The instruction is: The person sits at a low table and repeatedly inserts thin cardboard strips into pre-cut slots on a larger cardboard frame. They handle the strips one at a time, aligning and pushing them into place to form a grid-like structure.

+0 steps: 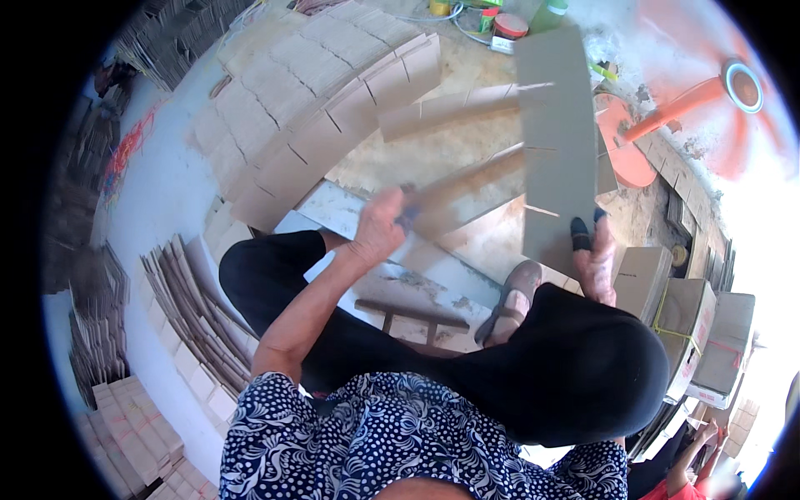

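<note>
A long, flat cardboard strip (pixel 557 108) with slots cut into its edge stands up on my right side. My right hand (pixel 595 265) grips its lower end, with dark covers on the fingertips and the thumb laid over the face. In the middle, my left hand (pixel 380 227) is curled and smeared by motion. It closes around the near end of a narrower slotted cardboard strip (pixel 479 182), which is also blurred at that end. Another slotted strip (pixel 450 111) stands on edge farther back, its right end passing behind the long one.
Rows of stacked slotted cardboard (pixel 292 83) lie at the far left. An orange fan (pixel 742 87) stands at the far right. Tied cardboard boxes (pixel 687 321) sit beside my right knee. A small wooden stool (pixel 412 315) is between my legs. Another person's hands (pixel 708 433) show at lower right.
</note>
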Tool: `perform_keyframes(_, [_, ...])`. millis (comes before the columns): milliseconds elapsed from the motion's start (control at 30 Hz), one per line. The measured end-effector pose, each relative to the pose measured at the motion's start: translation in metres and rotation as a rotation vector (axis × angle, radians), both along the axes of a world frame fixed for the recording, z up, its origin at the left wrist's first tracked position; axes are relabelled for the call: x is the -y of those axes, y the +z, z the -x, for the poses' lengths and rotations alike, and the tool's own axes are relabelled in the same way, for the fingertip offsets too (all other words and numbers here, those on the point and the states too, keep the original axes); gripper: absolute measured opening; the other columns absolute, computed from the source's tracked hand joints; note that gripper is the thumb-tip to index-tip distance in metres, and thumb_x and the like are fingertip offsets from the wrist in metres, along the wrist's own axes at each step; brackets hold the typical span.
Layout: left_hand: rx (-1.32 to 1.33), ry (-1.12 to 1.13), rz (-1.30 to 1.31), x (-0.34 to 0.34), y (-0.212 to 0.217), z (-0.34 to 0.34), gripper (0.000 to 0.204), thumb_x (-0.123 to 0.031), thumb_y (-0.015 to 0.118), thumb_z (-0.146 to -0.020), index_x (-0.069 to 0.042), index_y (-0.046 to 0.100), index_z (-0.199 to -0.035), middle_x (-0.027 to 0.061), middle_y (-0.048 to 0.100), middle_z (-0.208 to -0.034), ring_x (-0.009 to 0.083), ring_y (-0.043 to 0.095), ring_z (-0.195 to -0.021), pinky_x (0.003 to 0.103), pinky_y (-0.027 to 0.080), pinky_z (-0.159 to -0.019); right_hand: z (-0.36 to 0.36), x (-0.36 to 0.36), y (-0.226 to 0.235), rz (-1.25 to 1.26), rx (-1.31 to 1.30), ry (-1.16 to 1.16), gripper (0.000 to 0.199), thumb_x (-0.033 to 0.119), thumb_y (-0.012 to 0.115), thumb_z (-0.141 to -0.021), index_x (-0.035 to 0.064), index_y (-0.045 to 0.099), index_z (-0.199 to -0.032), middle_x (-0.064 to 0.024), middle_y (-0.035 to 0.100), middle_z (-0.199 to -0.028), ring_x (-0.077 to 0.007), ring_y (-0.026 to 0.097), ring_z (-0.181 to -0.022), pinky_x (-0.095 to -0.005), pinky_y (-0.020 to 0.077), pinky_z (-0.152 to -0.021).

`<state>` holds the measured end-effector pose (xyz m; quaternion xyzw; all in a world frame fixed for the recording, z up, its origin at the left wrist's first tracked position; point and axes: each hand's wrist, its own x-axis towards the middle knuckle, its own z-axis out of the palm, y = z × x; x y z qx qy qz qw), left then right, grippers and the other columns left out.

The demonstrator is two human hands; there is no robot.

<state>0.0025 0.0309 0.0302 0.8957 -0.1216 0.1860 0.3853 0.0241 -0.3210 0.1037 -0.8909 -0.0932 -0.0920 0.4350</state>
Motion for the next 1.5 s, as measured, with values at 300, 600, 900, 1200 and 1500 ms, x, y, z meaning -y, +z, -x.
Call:
perform_keyframes(300, [-0.283,0.342,-0.405,-0.064,-0.023,-0.160,0.026,-0.004,0.061,-0.075,-0.003,0.056,-0.100,0.0218,0.059,-0.104,0.0393,0.053,-0.103,0.048,0.044,-0.084,-0.045,-0.051,0.027,-0.184,-0.052,0.102,0.031,-0.003,0.048,-0.088,0.0012,0.048,-0.119,-0.0092,0.060,-0.101,-0.0173,0.056,-0.091,-0.0264,0.0448,-0.080])
perform_keyframes(600, [-0.336,0.323,-0.430,-0.130,-0.039,-0.078,0.019,-0.003,0.052,-0.076,-0.007,0.057,-0.094,0.0213,0.061,-0.083,0.0443,0.058,-0.081,0.053,0.046,-0.072,-0.031,-0.049,0.012,0.017,0.045,0.253,0.068,-0.008,0.049,-0.083,0.0063,0.025,-0.146,-0.0198,0.059,-0.119,-0.0256,0.061,-0.106,-0.0289,0.0453,-0.089])
perform_keyframes(900, [-0.132,-0.106,-0.021,0.019,0.015,0.070,0.028,0.000,0.058,-0.078,-0.001,0.055,-0.106,0.0261,0.061,-0.092,0.0434,0.059,-0.084,0.046,0.048,-0.070,-0.015,-0.057,0.003,0.088,-0.005,0.490,0.081,-0.015,0.052,-0.075,0.0135,0.029,-0.146,-0.0163,0.063,-0.109,-0.0242,0.063,-0.090,-0.0257,0.0465,-0.082])
perform_keyframes(1200, [-0.371,0.010,-0.084,0.040,-0.025,0.074,0.019,0.003,0.053,-0.079,-0.001,0.052,-0.098,0.0279,0.057,-0.071,0.0470,0.057,-0.072,0.052,0.043,-0.060,0.005,-0.067,0.003,0.119,-0.189,0.541,0.079,-0.012,0.054,-0.077,0.0105,0.026,-0.147,-0.0145,0.058,-0.123,-0.0233,0.058,-0.107,-0.0285,0.0407,-0.094])
perform_keyframes(1500, [-0.439,0.027,-0.112,0.042,-0.017,0.100,0.015,-0.003,0.057,-0.076,-0.005,0.048,-0.088,0.0219,0.060,-0.080,0.0437,0.059,-0.077,0.051,0.045,-0.064,0.013,-0.069,0.003,0.101,-0.135,0.531,0.085,-0.014,0.052,-0.074,0.0160,0.024,-0.148,-0.0208,0.062,-0.109,-0.0298,0.061,-0.100,-0.0287,0.0441,-0.090])
